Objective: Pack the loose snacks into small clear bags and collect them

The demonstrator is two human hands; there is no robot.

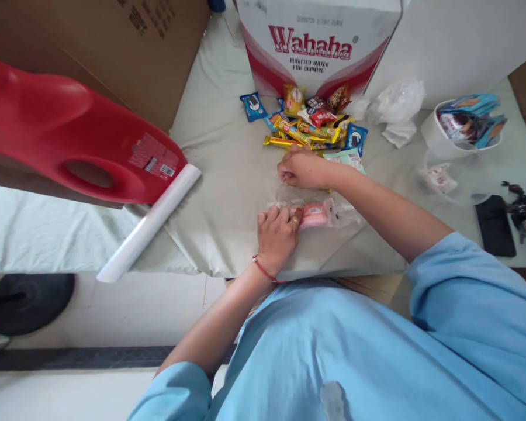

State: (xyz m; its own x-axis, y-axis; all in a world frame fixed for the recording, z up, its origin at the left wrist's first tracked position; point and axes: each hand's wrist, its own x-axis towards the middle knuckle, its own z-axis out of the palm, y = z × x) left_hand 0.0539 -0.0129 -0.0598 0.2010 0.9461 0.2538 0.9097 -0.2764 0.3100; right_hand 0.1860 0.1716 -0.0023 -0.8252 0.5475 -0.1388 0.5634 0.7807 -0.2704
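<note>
A pink packet [314, 215] lies on the cloth-covered table in front of me, with clear plastic film [346, 211] around it. My left hand [279, 234] presses on the packet's left end, its fingers curled and closed. Just beyond it, my right hand [304, 167] is closed in a pinch at the edge of the clear film. Behind the right hand is a pile of small wrapped snacks [309, 130] in yellow, blue and red. A pale green packet [348, 158] sits partly hidden by the right forearm.
A white film roll [149, 225] lies at the left beside a big red bottle [83, 134]. At the back stands a Wahaha water carton [319, 44]. To the right are crumpled plastic [401, 105], a white tub [442, 137] of blue packets, a clear container [464, 178] and a black phone [495, 225].
</note>
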